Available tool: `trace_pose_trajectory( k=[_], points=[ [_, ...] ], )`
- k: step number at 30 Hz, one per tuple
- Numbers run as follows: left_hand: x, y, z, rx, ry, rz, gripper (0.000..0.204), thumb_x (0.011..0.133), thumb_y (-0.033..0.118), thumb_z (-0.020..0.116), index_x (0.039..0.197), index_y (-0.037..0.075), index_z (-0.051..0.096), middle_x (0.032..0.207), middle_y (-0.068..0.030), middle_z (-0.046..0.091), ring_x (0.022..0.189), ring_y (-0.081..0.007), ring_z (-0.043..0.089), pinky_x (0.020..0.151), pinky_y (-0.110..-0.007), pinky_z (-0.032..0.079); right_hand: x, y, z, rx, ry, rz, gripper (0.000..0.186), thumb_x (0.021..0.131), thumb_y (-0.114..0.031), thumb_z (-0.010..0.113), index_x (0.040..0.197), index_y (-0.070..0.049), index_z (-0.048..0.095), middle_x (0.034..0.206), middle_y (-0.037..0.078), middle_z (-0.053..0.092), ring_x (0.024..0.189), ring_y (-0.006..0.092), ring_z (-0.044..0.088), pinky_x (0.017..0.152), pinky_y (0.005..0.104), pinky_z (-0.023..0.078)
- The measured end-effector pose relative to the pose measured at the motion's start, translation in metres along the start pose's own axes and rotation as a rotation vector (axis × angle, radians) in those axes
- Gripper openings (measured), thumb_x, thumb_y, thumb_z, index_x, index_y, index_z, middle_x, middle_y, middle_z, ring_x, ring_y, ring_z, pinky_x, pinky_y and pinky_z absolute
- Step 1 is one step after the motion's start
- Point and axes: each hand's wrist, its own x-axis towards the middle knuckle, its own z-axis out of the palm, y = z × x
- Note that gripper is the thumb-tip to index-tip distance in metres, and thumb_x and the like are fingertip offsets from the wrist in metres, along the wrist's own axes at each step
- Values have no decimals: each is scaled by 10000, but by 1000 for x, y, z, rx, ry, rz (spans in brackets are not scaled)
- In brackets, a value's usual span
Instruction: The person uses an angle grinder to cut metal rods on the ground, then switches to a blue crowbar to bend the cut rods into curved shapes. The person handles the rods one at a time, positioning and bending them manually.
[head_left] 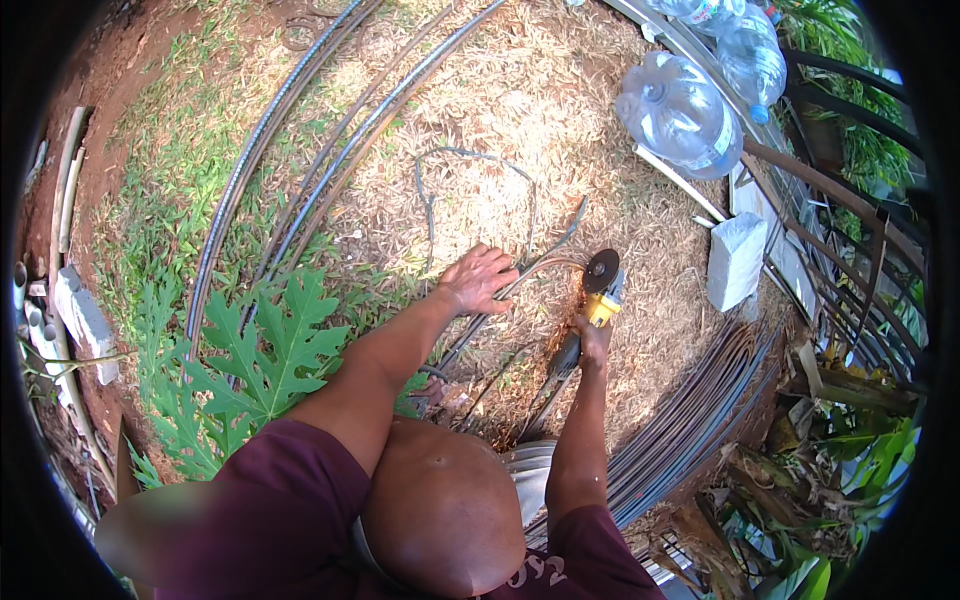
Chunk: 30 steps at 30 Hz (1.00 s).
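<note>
My right hand (593, 340) grips a yellow and black angle grinder (601, 306), fingers wrapped round its body. The grinder's dark round disc (602, 270) sits at the end of some thin bent metal rods (553, 264) on the dry grass. Orange specks like sparks show beside the tool. My left hand (478, 280) is open, palm down with the fingers spread, at the rods a short way left of the disc. Whether it presses on them is hard to see. My bent knee (440, 505) is between my arms, near me.
Long curved rods (236, 170) run along the far left, and a thick rod bundle (690, 420) lies at the right. A large clear plastic bottle (680, 115) and a white block (737, 262) are far right. A leafy plant (265, 355) stands by my left arm.
</note>
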Motion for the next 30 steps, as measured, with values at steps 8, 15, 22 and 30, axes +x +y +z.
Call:
trace_pose_trajectory(
  k=[8,15,22,30],
  points=[
    [0,1,-2,2,-31,-10,663,967,648,530,1359,122,626,1317,-92,584,1263,-241,500,1107,-434,361,1,3,-2,-78,9,8,400,788,-12,756,1158,-6,605,913,76,671,727,205,656,650,349,547],
    [-1,0,-1,-18,11,4,634,956,625,547,1332,123,636,1299,-94,587,1252,-237,505,1101,-426,367,1,6,-2,-102,43,-109,435,760,-18,763,1169,-15,615,946,59,664,790,207,637,714,351,533],
    [-1,0,0,-34,23,11,615,941,614,573,1307,125,644,1252,-92,590,1219,-239,516,1079,-429,377,8,2,-4,-81,32,-63,471,764,-20,771,1206,-15,607,938,45,657,797,199,636,721,339,532],
    [-2,-1,2,-31,95,23,597,952,629,555,1265,127,636,1239,-90,577,1214,-238,509,1081,-428,372,8,-2,0,-70,15,-72,498,786,-52,804,1234,-13,592,975,62,660,770,199,645,703,351,552]
  ],
)
